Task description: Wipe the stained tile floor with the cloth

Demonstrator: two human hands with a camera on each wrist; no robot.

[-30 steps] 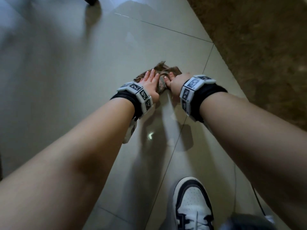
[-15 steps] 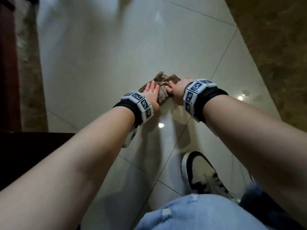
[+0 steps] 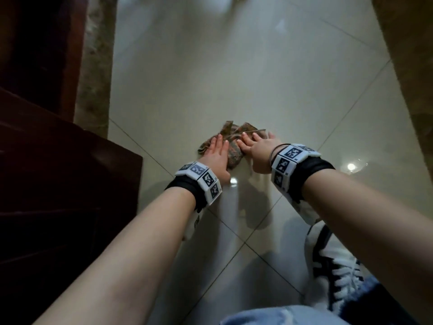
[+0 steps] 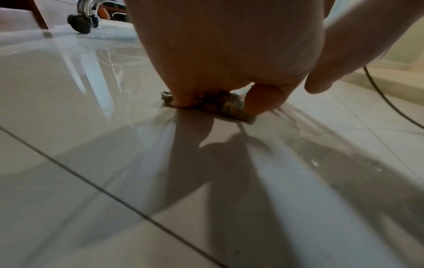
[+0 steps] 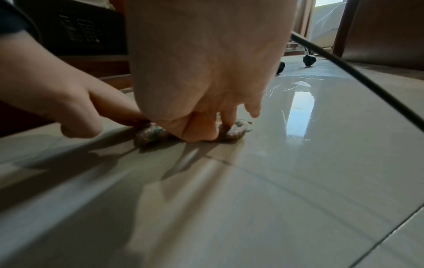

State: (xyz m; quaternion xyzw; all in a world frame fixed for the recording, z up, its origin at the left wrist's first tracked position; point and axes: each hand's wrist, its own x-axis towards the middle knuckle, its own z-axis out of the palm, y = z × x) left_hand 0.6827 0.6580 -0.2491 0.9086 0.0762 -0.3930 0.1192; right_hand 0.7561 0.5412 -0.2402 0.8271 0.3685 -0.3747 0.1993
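Cloth (image 3: 230,146) is bunched into a small wad on the glossy tile floor (image 3: 210,78), left hand (image 3: 216,156) and right hand (image 3: 256,151) both pressing it down, fingers pretty flat. Wadded that tight it probably just smears, and on wet-looking tile the hands could slide off.

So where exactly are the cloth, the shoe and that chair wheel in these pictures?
cloth (image 3: 233,156): head view, bunched patterned part showing between the two hands.
shoe (image 3: 337,275): head view, laced top of the black and white shoe.
chair wheel (image 4: 79,24): left wrist view, side of the dark wheel.
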